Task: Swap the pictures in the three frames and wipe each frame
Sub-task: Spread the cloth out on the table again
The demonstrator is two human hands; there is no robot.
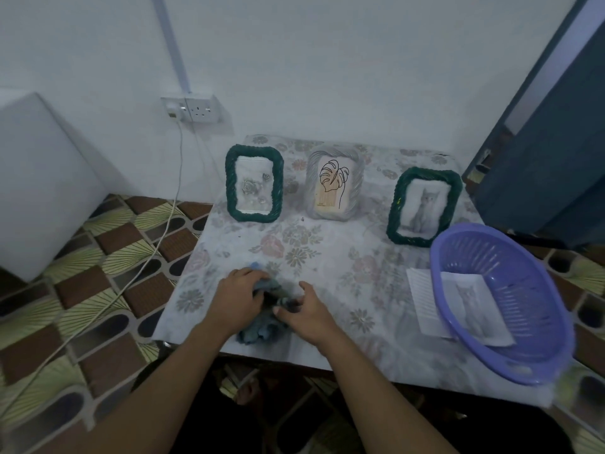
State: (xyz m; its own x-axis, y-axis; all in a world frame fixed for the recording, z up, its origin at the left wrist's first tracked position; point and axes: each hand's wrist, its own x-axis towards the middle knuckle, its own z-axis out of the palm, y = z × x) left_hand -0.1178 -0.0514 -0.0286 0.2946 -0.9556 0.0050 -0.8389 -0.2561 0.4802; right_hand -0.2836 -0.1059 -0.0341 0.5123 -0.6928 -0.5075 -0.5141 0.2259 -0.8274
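left hand [237, 301]: yours is bare, back and knuckles on show
right hand [306, 314]: bare too, thumbnail in plain view
left forearm [157, 381]: bare all the way down to your frame's bottom edge
right forearm [376, 388]: same deal, bare right until the shot cuts off

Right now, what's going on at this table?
A person holds a blue cloth at the near edge of the table, left hand gripping it and right hand pinching it. Three frames stand upright at the back: a green frame with roses, a grey frame with a leaf drawing, a green frame with a cat. None is being touched. A purple basket on the right holds a loose cat print.
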